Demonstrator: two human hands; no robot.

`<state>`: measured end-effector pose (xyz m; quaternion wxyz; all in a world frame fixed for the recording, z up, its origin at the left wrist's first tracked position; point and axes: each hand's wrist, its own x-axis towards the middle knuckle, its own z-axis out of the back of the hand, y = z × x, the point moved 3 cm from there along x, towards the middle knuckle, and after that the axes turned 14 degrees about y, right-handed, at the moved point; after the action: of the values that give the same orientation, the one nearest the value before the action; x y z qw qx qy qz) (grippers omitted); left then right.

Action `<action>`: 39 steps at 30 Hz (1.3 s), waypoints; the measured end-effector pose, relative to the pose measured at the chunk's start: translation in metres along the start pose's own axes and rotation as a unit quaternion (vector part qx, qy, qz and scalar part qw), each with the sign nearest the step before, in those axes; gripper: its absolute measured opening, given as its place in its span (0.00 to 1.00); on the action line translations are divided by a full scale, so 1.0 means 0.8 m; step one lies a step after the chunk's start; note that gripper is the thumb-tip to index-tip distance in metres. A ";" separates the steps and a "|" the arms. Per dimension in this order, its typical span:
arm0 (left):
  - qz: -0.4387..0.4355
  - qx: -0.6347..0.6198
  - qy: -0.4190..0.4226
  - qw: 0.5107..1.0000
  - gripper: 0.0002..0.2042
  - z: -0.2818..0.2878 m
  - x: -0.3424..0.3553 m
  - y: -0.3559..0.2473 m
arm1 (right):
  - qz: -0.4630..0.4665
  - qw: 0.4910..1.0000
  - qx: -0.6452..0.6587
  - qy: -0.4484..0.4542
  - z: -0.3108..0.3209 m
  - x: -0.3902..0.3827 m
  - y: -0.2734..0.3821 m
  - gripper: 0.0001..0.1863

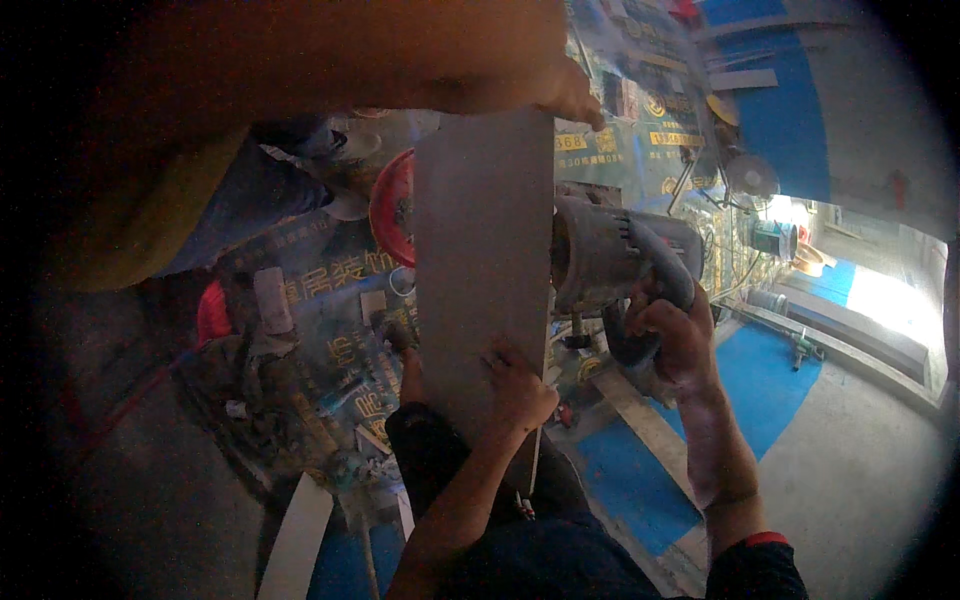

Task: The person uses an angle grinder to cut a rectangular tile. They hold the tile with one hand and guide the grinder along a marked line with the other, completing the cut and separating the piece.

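Observation:
A long flat pale board [480,220] runs from near my lap to the far side of the work area. My left hand [520,388] rests on its near part, fingers on the face and the palm by the right edge. My right hand [678,335] is wrapped round the curved handle of a grey power tool [605,250]. The tool's ribbed motor housing sits against the board's right edge. Its cutting part is hidden. A co-worker's hand [572,95] is at the board's far end, with that person's forearm crossing the top of the view.
Printed sheeting [330,290] covers the floor. A red basin [393,210] shows left of the board. Blue floor strips [765,385], a wooden strip [645,430] and a long frame [850,350] lie at right. Another pale board [297,540] lies at lower left.

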<state>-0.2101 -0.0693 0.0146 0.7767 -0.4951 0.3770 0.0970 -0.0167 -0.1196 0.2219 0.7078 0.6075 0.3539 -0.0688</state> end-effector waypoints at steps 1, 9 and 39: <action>-0.007 -0.003 -0.002 1.000 0.56 -0.004 0.002 0.000 | 0.004 1.000 0.001 -0.008 -0.003 -0.001 0.004 0.26; -0.041 -0.034 0.018 0.998 0.56 -0.017 0.017 0.015 | 0.014 1.000 -0.003 0.006 -0.003 0.001 0.002 0.26; -0.004 -0.079 -0.002 0.997 0.51 0.023 0.012 -0.011 | 0.014 1.000 0.001 0.028 0.014 -0.003 -0.020 0.24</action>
<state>-0.1900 -0.0604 0.0178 0.7364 -0.5562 0.3646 0.1240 -0.0225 -0.1345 0.2105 0.6982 0.6143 0.3652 -0.0423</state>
